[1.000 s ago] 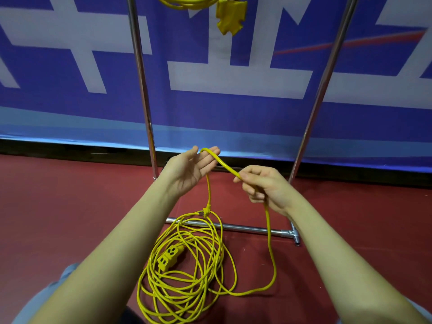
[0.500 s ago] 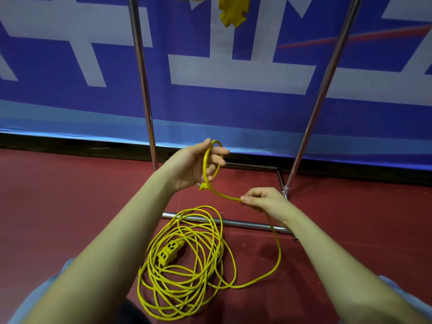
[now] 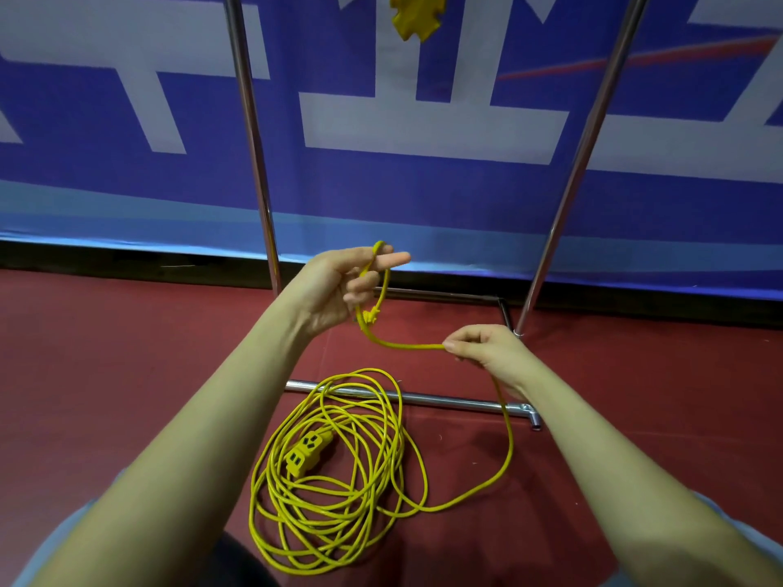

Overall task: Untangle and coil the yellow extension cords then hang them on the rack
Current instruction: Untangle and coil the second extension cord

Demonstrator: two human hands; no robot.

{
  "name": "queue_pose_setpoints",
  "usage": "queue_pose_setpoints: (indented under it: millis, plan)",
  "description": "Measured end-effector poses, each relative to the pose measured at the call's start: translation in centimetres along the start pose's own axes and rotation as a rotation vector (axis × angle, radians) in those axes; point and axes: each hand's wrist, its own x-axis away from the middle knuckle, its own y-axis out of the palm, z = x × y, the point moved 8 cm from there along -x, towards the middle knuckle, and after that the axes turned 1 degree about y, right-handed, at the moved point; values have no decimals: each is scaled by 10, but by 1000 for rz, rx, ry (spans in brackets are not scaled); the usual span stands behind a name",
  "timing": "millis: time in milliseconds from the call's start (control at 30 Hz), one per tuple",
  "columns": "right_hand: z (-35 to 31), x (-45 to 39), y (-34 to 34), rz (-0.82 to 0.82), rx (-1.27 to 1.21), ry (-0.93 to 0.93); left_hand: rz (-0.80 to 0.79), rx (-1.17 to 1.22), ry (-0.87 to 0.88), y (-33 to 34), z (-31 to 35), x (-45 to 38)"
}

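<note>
A yellow extension cord (image 3: 339,493) lies in a loose tangle on the red floor, its triple socket block (image 3: 308,453) on top of the pile. My left hand (image 3: 339,286) holds a small loop of the cord, with the plug end hanging just below the fingers. From there the cord runs right to my right hand (image 3: 483,347), which pinches it between thumb and fingers. Past that hand it drops and curves back into the pile. The chrome rack (image 3: 252,133) stands behind, and the socket block of another yellow cord (image 3: 417,16) hangs at the top edge.
The rack's base bar (image 3: 445,401) lies on the floor under the far edge of the pile, and a second upright (image 3: 584,137) rises at the right. A blue and white banner (image 3: 423,197) covers the wall behind. Red floor spreads to both sides.
My left hand has closed on a first loop of cord where the cord only lay over its open fingers. My right hand slid down and to the right along the cord, drawing out a length.
</note>
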Motion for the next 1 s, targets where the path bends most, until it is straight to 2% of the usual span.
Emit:
queue_pose_setpoints:
  millis: [133,233,300,433,633,833,1000]
  plan:
    - [6,-1,-2,-3,105,2,41,23,89,-10,8,-2]
    - [21,-4,-9,55,395,35,40,-11,116,-8,11,-1]
    - [23,-5,-14,113,460,40,1,-42,90,-2,7,1]
    - [0,-3,-16,152,164,8,-51,-147,-8,5,-7,1]
    - [-34,-1,-13,125,-393,24,7,-475,-30,8,-30,-1]
    - [-59,8,-1,43,-414,-39,210,-525,-15,-3,-51,-10]
    - [-63,15,12,3,-396,-23,310,-342,-44,-11,-59,-11]
